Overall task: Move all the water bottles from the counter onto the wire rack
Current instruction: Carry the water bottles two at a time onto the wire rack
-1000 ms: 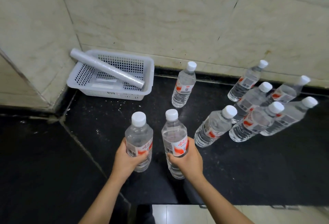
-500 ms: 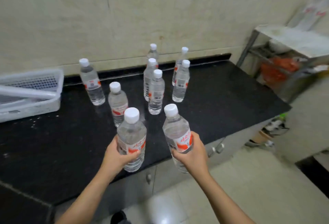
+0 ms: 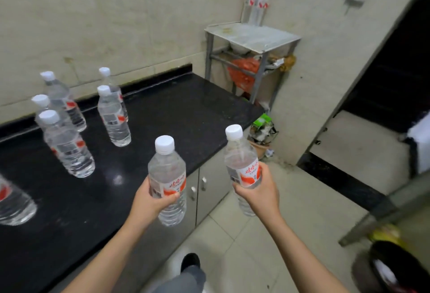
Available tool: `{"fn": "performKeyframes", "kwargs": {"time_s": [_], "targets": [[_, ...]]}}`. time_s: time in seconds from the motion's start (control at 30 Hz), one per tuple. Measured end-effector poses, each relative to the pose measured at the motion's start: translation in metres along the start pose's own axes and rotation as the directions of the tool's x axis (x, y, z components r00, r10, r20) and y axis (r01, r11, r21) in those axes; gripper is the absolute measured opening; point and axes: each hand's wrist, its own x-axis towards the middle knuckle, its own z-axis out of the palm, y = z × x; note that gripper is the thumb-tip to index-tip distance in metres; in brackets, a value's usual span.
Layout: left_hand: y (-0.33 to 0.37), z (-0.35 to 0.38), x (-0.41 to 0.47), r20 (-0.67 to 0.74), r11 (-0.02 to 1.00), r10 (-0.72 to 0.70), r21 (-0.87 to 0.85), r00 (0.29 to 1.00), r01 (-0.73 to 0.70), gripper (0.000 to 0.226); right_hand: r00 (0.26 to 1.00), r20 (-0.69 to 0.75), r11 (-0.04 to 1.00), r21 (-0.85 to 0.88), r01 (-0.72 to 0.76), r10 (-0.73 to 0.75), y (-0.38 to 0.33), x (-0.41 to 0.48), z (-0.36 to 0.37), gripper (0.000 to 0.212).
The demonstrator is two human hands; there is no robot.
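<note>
My left hand (image 3: 149, 202) grips a clear water bottle (image 3: 167, 171) with a white cap and red label, upright over the counter's front edge. My right hand (image 3: 260, 196) grips a second such bottle (image 3: 240, 160), held out past the counter over the floor. Several more bottles (image 3: 67, 146) stand on the black counter (image 3: 167, 115) at the left, one (image 3: 113, 115) nearer the middle. A metal rack (image 3: 250, 36) stands in the far corner beyond the counter's end, with two bottles (image 3: 257, 1) at the back of its top shelf.
Grey cabinet doors (image 3: 209, 190) lie under the counter. A pot with green wrapping (image 3: 261, 134) sits on the floor by the rack's foot. Red bags (image 3: 244, 69) hang in the rack's lower shelf. A metal frame (image 3: 381, 209) and a dark pan (image 3: 393, 269) stand at the lower right.
The view has swung right, away from the white basket toward the rack. Both hands carried their bottles off the counter's middle to its front edge and beyond.
</note>
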Motion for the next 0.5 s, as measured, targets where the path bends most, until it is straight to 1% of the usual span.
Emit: {"fn": "performKeyframes", "kwargs": {"time_s": [0.13,0.17,0.27,0.33,0.37,0.43,0.5], "targets": [[0.006,0.039,0.043,0.064,1.000,-0.014,-0.002,0.998,0.015,0.066,0.998,-0.047,0.999,0.010,-0.033,0.034,0.014,0.040,-0.022,0.054],[0.005,0.050,0.057,0.083,1.000,-0.017,0.000,0.996,0.017,0.065,0.998,-0.051,0.999,0.003,-0.033,0.033,0.016,0.053,-0.028,0.055],[0.003,0.092,0.110,0.099,1.000,-0.011,-0.011,0.995,0.012,0.049,0.998,-0.063,0.999,-0.043,-0.033,0.031,0.025,0.095,-0.047,0.054],[0.004,0.125,0.147,0.115,1.000,-0.012,-0.014,0.993,0.013,0.046,0.996,-0.080,0.996,-0.072,-0.048,0.042,0.031,0.128,-0.059,0.054],[0.004,0.141,0.162,0.133,1.000,-0.013,-0.025,0.991,0.017,0.048,0.995,-0.085,0.994,-0.086,-0.060,0.053,0.035,0.145,-0.065,0.054],[0.006,0.171,0.189,0.184,0.999,-0.021,-0.044,0.983,0.029,0.058,0.992,-0.105,0.990,-0.111,-0.087,0.076,0.041,0.177,-0.076,0.052],[0.009,0.197,0.217,0.226,0.998,-0.038,-0.046,0.974,0.049,0.064,0.985,-0.142,0.988,-0.107,-0.112,0.096,0.046,0.205,-0.087,0.053]]}}
